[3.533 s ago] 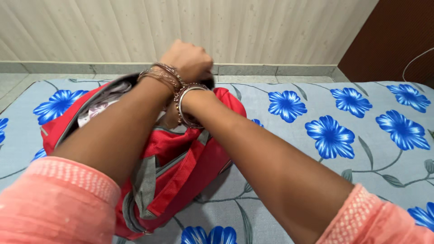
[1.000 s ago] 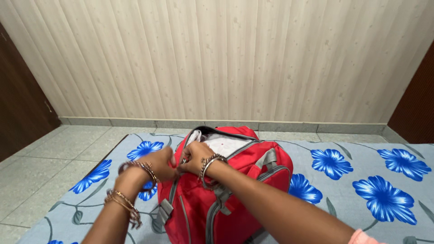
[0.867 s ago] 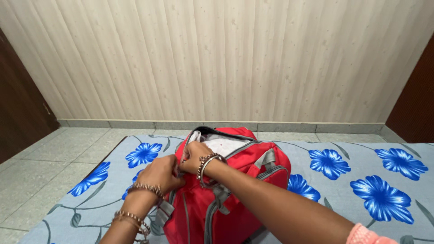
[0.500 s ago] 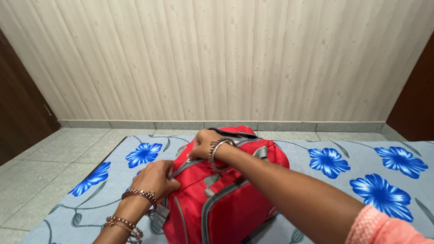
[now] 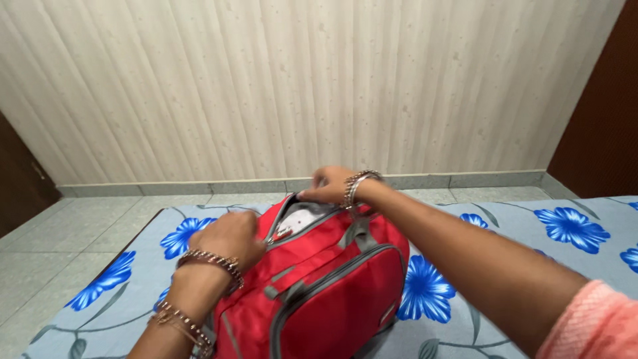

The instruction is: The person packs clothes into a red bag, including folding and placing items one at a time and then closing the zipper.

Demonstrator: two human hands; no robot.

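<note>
A red duffel bag (image 5: 332,292) with grey trim and straps sits on a mattress covered in a pale sheet with blue flowers (image 5: 571,229). Its top zip is partly undone, and pale cloth (image 5: 302,217) shows in the gap. My left hand (image 5: 229,237) is closed on the near end of the zip opening, at the bag's left corner. My right hand (image 5: 330,186) reaches over the bag and grips its far top edge. Both wrists carry metal bangles.
A pale panelled wall (image 5: 319,86) rises just behind the mattress, with a strip of tiled floor (image 5: 73,229) to the left. Dark wooden surfaces stand at the far left (image 5: 20,179) and at the right (image 5: 598,113).
My right hand has slid from the middle of the bag's top to its far edge. The zip gap shows pale cloth again. The left hand stays at the near corner. The view tilted.
</note>
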